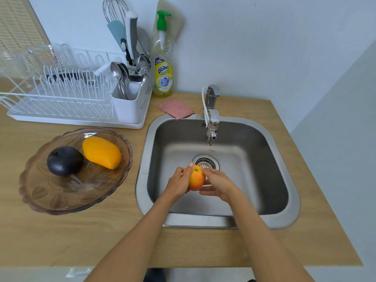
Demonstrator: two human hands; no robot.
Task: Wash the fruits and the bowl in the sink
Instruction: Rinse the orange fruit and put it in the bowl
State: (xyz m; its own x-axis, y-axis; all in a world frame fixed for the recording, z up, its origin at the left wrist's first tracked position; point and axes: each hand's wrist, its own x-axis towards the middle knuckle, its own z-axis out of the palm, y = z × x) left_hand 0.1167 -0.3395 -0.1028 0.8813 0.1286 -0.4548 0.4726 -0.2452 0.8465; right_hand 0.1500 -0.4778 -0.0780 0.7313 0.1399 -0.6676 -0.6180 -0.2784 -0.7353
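An orange-red peach [195,178] is held over the steel sink [264,151], just in front of the drain [206,161] and below the faucet [211,117]. My left hand [179,183] grips its left side and my right hand [216,183] wraps its right side. No running water is plainly visible. On the counter to the left stands a brownish glass bowl [50,196] holding a yellow mango [101,152] and a dark purple fruit [65,160].
A white dish rack [61,102] with a cutlery holder [128,106] stands at the back left. A dish soap bottle [162,72] and a pink scrub cloth [176,108] sit behind the sink. The wooden counter [81,241] ends near my body.
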